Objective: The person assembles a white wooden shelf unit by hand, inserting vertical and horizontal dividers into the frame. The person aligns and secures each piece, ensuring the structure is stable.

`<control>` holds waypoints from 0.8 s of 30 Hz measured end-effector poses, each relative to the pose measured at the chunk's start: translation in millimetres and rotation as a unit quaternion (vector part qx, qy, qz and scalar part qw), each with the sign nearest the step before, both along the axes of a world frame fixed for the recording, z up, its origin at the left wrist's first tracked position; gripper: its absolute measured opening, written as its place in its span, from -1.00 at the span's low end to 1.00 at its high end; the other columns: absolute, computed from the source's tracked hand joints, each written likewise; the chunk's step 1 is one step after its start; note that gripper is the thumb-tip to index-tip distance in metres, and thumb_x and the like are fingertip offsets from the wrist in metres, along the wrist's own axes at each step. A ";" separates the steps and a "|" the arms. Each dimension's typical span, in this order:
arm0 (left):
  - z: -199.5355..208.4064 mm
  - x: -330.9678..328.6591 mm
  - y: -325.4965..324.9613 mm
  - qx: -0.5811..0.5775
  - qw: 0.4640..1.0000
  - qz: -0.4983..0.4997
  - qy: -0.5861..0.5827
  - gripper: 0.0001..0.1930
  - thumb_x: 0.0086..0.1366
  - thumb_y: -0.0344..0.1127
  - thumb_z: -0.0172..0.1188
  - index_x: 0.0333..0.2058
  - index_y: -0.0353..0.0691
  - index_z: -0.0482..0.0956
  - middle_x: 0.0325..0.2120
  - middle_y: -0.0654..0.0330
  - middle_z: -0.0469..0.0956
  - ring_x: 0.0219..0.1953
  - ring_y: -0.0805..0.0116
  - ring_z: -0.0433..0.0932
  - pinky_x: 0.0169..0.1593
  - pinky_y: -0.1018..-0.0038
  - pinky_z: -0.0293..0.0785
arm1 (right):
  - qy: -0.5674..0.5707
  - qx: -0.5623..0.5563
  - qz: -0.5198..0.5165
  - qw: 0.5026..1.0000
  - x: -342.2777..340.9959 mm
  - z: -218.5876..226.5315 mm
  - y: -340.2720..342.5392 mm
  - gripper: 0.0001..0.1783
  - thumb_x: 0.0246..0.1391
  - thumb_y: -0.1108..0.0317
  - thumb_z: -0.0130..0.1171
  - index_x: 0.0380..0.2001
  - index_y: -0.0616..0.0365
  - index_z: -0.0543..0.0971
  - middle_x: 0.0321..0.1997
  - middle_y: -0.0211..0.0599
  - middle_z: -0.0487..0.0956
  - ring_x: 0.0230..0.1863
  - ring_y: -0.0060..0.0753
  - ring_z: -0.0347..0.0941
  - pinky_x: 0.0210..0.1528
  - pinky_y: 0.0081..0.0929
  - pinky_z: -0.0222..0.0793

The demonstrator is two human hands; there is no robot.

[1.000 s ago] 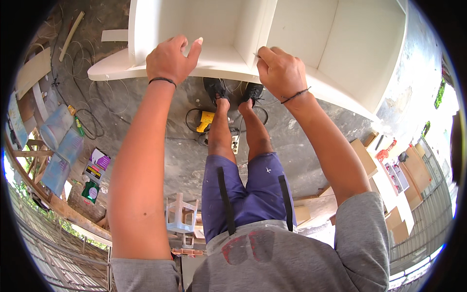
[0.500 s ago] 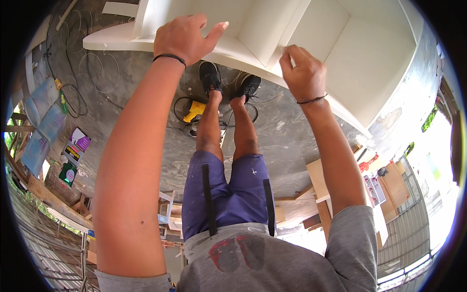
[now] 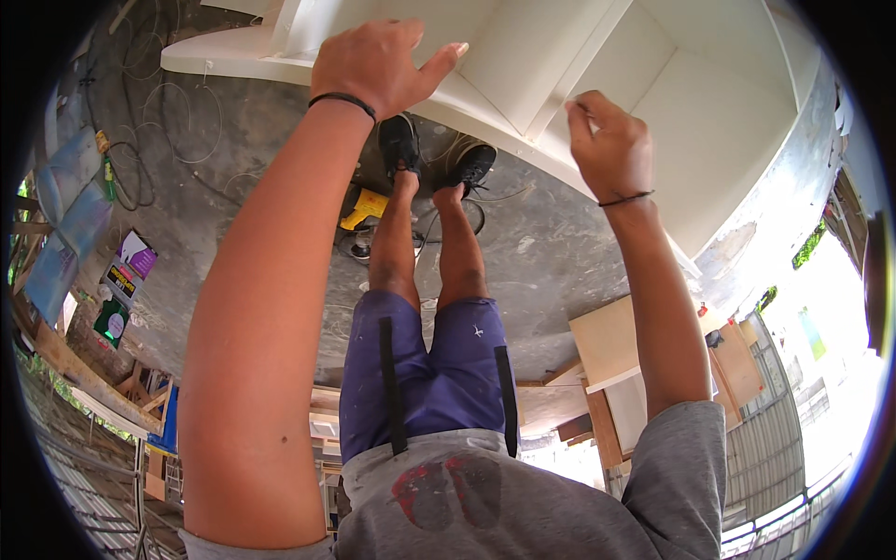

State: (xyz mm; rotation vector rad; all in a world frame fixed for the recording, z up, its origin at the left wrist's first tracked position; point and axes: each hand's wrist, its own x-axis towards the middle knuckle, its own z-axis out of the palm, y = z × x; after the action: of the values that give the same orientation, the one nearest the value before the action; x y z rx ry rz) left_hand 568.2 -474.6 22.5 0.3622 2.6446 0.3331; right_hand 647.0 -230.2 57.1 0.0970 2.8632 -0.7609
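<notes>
A white cabinet point(image 3: 644, 177) with open compartments and a curved end spans the top of the head view. Over its front edge, left of the upright divider point(image 3: 560, 79), is my left hand point(image 3: 369, 70), its thumb stretched out and apart from the fingers. Those fingers are partly hidden behind the back of the hand, and I see nothing held. My right hand point(image 3: 611, 149) is just right of the divider, in front of a compartment. Its fingers are curled into a pinch; what they hold, if anything, is too small to make out. Whether either hand touches the cabinet is unclear.
On the concrete floor point(image 3: 271, 140), a yellow and black corded power tool point(image 3: 366, 207) lies beside my feet point(image 3: 399, 145). Loose cables point(image 3: 140, 173) trail at the left, near printed packages point(image 3: 126, 271). Wooden panels point(image 3: 607, 341) stand at the lower right.
Both hands have shifted slightly to the right in the picture, the right one a bit more. The cabinet and floor are displaced a little too, as the view has turned. Both hand poses look the same.
</notes>
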 end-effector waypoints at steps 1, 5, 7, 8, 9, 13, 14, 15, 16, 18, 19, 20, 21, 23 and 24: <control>-0.9 0.7 -0.4 0.001 1.000 0.001 0.006 -0.39 0.20 0.36 -0.04 -0.42 -0.13 0.62 -0.46 0.10 0.63 -0.34 0.08 0.62 -0.27 0.22 0.55 | 0.002 0.016 0.012 1.000 4.1 -4.1 -3.7 -0.87 0.03 0.33 0.14 -0.53 0.09 0.51 -0.57 -0.12 0.54 -0.51 0.04 0.50 -0.47 -0.16 0.40; -1.1 -0.4 -1.0 0.009 1.000 -0.001 0.004 -0.39 0.20 0.36 -0.04 -0.41 -0.13 0.62 -0.46 0.10 0.63 -0.34 0.08 0.63 -0.26 0.22 0.55 | -0.021 0.008 0.011 1.000 28.3 -5.6 -28.6 -0.88 -0.01 0.35 0.16 -0.55 0.10 0.48 -0.60 -0.14 0.51 -0.52 0.06 0.47 -0.45 -0.10 0.38; -1.4 0.2 -2.1 0.007 1.000 0.001 -0.004 -0.39 0.20 0.36 -0.04 -0.40 -0.13 0.62 -0.47 0.10 0.63 -0.33 0.08 0.63 -0.26 0.21 0.56 | -0.037 -0.015 0.020 0.999 33.6 -0.9 -31.8 -0.87 0.00 0.34 0.16 -0.54 0.11 0.49 -0.60 -0.14 0.51 -0.53 0.05 0.47 -0.45 -0.11 0.38; -0.6 -0.9 -2.0 0.008 1.000 0.000 -0.006 -0.39 0.20 0.36 -0.04 -0.39 -0.12 0.62 -0.47 0.10 0.63 -0.33 0.07 0.63 -0.26 0.21 0.56 | -0.048 -0.020 0.034 0.998 32.7 3.8 -31.6 -0.87 0.01 0.33 0.16 -0.52 0.12 0.51 -0.59 -0.14 0.52 -0.52 0.04 0.47 -0.44 -0.14 0.38; -0.1 -1.3 -1.8 0.005 1.000 0.001 -0.004 -0.40 0.20 0.36 -0.04 -0.38 -0.12 0.62 -0.46 0.10 0.63 -0.33 0.07 0.63 -0.26 0.21 0.56 | -0.060 -0.025 0.048 0.997 30.6 7.6 -30.9 -0.87 0.02 0.32 0.17 -0.50 0.12 0.52 -0.58 -0.13 0.53 -0.52 0.03 0.47 -0.44 -0.16 0.38; 0.3 1.7 -2.4 0.015 1.000 -0.002 0.010 -0.42 0.20 0.34 -0.02 -0.36 -0.11 0.62 -0.42 0.10 0.63 -0.31 0.07 0.63 -0.26 0.21 0.56 | -0.101 -0.075 -0.125 0.984 -0.7 19.2 0.7 -0.86 0.10 0.31 0.18 -0.41 0.15 0.59 -0.57 -0.22 0.57 -0.49 -0.36 0.54 -0.36 -0.40 0.44; 0.2 0.9 -0.3 0.027 0.999 -0.007 0.016 -0.43 0.20 0.33 -0.02 -0.36 -0.11 0.61 -0.42 0.09 0.63 -0.31 0.07 0.63 -0.26 0.21 0.56 | -0.123 -0.183 -0.219 0.950 -2.4 8.8 23.3 -0.87 0.12 0.35 0.17 -0.37 0.20 0.58 -0.52 -0.34 0.56 -0.46 -0.46 0.52 -0.36 -0.47 0.45; -2.7 2.6 -2.7 0.044 0.998 -0.002 0.047 -0.45 0.19 0.32 0.02 -0.40 -0.12 0.58 -0.47 0.12 0.61 -0.35 0.08 0.61 -0.31 0.22 0.53 | -0.146 -0.267 -0.305 0.902 -8.7 16.5 28.6 -0.86 0.14 0.35 0.17 -0.29 0.18 0.54 -0.42 -0.37 0.54 -0.39 -0.45 0.51 -0.31 -0.45 0.47; -8.3 6.4 -5.4 0.062 0.995 0.002 0.076 -0.46 0.18 0.30 0.05 -0.45 -0.13 0.56 -0.52 0.14 0.59 -0.39 0.09 0.60 -0.36 0.23 0.50 | -0.166 -0.348 -0.385 0.839 -14.3 24.4 32.4 -0.82 0.16 0.35 0.17 -0.20 0.16 0.51 -0.32 -0.41 0.52 -0.32 -0.45 0.50 -0.26 -0.43 0.48; -10.5 5.3 -2.4 0.079 0.993 -0.002 0.088 -0.47 0.18 0.28 0.09 -0.49 -0.15 0.52 -0.57 0.16 0.57 -0.44 0.09 0.59 -0.41 0.24 0.46 | -0.180 -0.432 -0.437 0.768 -8.2 34.8 46.4 -0.73 0.10 0.46 0.17 -0.10 0.15 0.45 -0.25 -0.37 0.49 -0.25 -0.45 0.46 -0.19 -0.41 0.44; -10.5 3.5 -1.2 0.074 0.995 -0.007 0.071 -0.47 0.18 0.28 0.10 -0.49 -0.15 0.52 -0.57 0.16 0.57 -0.44 0.08 0.58 -0.41 0.24 0.46 | -0.185 -0.455 -0.445 0.749 -2.0 34.6 52.9 -0.70 0.07 0.48 0.17 -0.10 0.17 0.44 -0.23 -0.35 0.48 -0.24 -0.44 0.45 -0.18 -0.40 0.43; -6.2 0.4 -0.1 0.065 0.996 -0.013 0.058 -0.48 0.18 0.27 0.10 -0.49 -0.15 0.52 -0.57 0.15 0.57 -0.44 0.08 0.58 -0.41 0.24 0.46 | -0.188 -0.480 -0.450 0.729 0.3 38.2 57.1 -0.67 0.05 0.51 0.18 -0.09 0.19 0.43 -0.20 -0.33 0.47 -0.23 -0.43 0.44 -0.18 -0.40 0.42; -3.0 -0.8 1.6 0.059 0.997 -0.009 0.045 -0.48 0.18 0.27 0.10 -0.51 -0.15 0.50 -0.57 0.15 0.56 -0.45 0.06 0.57 -0.41 0.23 0.45 | -0.194 -0.493 -0.465 0.710 0.8 45.1 57.0 -0.66 0.04 0.53 0.16 -0.08 0.16 0.42 -0.22 -0.36 0.47 -0.24 -0.45 0.42 -0.14 -0.39 0.37; 5.2 -4.3 6.5 0.034 0.999 -0.010 0.003 -0.48 0.19 0.27 0.07 -0.44 -0.14 0.55 -0.48 0.14 0.60 -0.39 0.08 0.59 -0.36 0.22 0.48 | -0.176 -0.542 -0.468 0.675 7.1 51.7 68.1 -0.68 0.04 0.52 0.17 -0.10 0.15 0.43 -0.22 -0.39 0.48 -0.23 -0.46 0.42 -0.17 -0.41 0.36; 8.3 -5.6 7.9 0.016 1.000 -0.013 -0.020 -0.48 0.19 0.28 0.05 -0.41 -0.13 0.57 -0.44 0.13 0.62 -0.36 0.08 0.60 -0.34 0.22 0.50 | -0.168 -0.569 -0.471 0.653 13.0 51.4 71.8 -0.69 0.05 0.51 0.17 -0.11 0.14 0.44 -0.22 -0.40 0.48 -0.22 -0.46 0.41 -0.19 -0.43 0.36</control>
State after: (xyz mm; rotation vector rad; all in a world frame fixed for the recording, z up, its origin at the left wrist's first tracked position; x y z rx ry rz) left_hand 562.6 -466.7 30.9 0.3955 2.5968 0.3713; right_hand 660.0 -158.4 108.5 1.3664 1.3252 -2.1953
